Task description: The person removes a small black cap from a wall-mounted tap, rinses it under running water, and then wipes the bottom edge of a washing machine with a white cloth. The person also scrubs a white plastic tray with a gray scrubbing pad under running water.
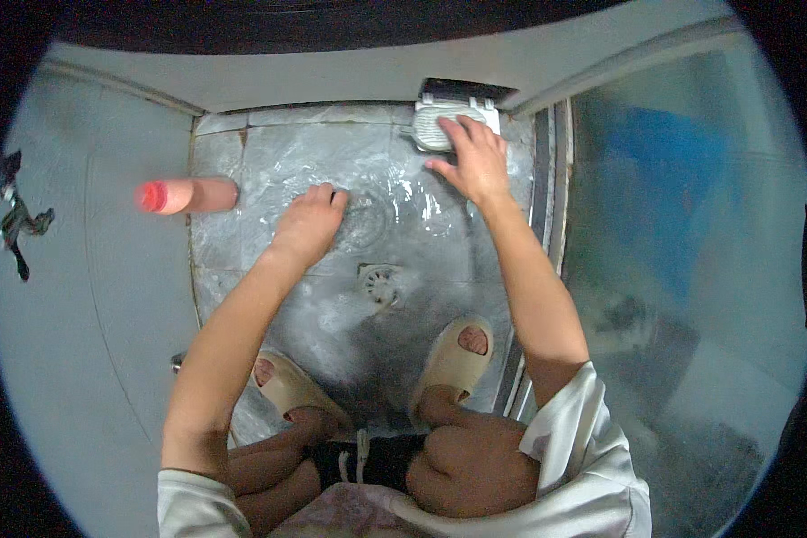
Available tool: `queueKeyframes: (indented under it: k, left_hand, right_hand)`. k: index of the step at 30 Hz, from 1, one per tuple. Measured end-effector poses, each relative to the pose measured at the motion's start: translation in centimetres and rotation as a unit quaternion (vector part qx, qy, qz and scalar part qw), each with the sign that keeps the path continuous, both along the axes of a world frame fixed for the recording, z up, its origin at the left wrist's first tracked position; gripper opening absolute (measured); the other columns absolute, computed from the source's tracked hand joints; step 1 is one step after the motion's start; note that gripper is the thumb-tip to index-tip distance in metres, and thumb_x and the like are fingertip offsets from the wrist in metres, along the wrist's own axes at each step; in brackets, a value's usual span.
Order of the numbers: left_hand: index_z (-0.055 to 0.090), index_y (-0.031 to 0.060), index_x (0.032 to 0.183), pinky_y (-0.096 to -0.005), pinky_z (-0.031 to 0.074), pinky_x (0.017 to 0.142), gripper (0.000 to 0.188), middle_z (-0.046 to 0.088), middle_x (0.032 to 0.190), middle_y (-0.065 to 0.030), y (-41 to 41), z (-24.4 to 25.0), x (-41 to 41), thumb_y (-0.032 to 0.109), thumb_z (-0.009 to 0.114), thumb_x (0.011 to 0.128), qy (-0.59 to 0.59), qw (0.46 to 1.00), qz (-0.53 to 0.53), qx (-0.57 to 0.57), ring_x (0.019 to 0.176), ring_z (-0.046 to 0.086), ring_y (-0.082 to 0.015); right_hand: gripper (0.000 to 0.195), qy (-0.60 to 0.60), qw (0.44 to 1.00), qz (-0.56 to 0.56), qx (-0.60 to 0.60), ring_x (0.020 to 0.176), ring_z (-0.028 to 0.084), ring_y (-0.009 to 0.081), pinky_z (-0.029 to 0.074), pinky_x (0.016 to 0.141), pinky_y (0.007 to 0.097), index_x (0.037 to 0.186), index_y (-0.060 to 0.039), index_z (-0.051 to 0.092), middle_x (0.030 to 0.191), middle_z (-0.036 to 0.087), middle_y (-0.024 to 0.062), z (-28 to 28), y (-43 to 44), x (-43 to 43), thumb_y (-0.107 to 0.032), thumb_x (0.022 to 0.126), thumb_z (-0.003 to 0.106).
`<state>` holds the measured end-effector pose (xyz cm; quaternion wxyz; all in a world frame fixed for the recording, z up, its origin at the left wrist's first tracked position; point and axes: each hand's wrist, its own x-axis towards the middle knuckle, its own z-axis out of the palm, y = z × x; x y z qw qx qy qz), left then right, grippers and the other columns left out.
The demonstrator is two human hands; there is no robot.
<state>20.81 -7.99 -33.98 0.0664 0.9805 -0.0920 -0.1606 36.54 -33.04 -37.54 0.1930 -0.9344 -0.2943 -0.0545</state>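
My left hand (313, 218) is low over the wet tiles with its fingers curled down. What may be under its fingertips is hidden. Beside it shows a round clear outline (366, 225); whether this is a transparent vessel or a ripple, I cannot tell. My right hand (474, 158) reaches to the far right corner, its fingertips resting on a white ribbed plastic piece (437, 128) and its thumb spread away from it. A dark flat panel (467, 89) is right behind that piece.
A pink bottle with a red cap (153, 196) is by the left wall. A round floor drain (380, 286) lies between my hands and my beige slippers (454, 356). Water and foam cover the tiled floor (276, 148). A metal tap (20, 215) sticks out at left; a glass panel (645, 302) bounds the right.
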Motion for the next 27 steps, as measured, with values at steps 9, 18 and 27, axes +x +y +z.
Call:
queueKeyframes:
  k: [9, 18, 27]
  left_hand:
    - [0.051, 0.0049, 0.120, -0.0349, 0.049, 0.080, 0.039, 0.057, 0.108, -0.0113, 0.3, -4.5, 2.2, 0.013, 0.057, 0.082, -0.034, 0.974, 0.002, 0.225, 0.100, 0.058, -0.0251]
    - [0.046, 0.0031, 0.129, -0.0349, 0.049, 0.082, 0.043, 0.060, 0.111, -0.0141, -1.1, -7.5, 3.6, 0.017, 0.052, 0.088, 0.018, 0.958, -0.005, 0.285, 0.106, 0.058, -0.0270]
    - [0.047, -0.0014, 0.128, -0.0414, 0.051, 0.083, 0.055, 0.062, 0.115, -0.0178, -6.5, -5.3, 9.2, 0.037, 0.059, 0.091, 0.155, 0.893, 0.256, -0.336, 0.099, 0.063, -0.0305]
  right_hand:
    - [0.052, 0.175, 0.850, -0.296, 0.399, 0.103, 0.059, 0.0251, 0.045, 0.091, 0.0364, 0.119, 0.0089, 0.053, 0.113, 0.063, 0.0205, -0.3, -6.7, 0.8, -0.036, 0.094, 0.059]
    - [0.044, 0.021, 0.977, -0.152, 0.149, 0.086, 0.061, 0.0329, 0.051, 0.078, 0.0387, 0.122, -0.0157, 0.062, 0.098, 0.057, 0.0139, 0.4, -6.6, 2.1, -0.009, 0.079, 0.064]
    - [0.030, 0.064, 0.985, 0.094, -0.130, 0.082, 0.066, 0.0322, 0.055, 0.070, 0.0429, 0.109, -0.0151, 0.064, 0.097, 0.061, 0.0110, 0.5, 2.0, 3.8, -0.015, 0.079, 0.065]
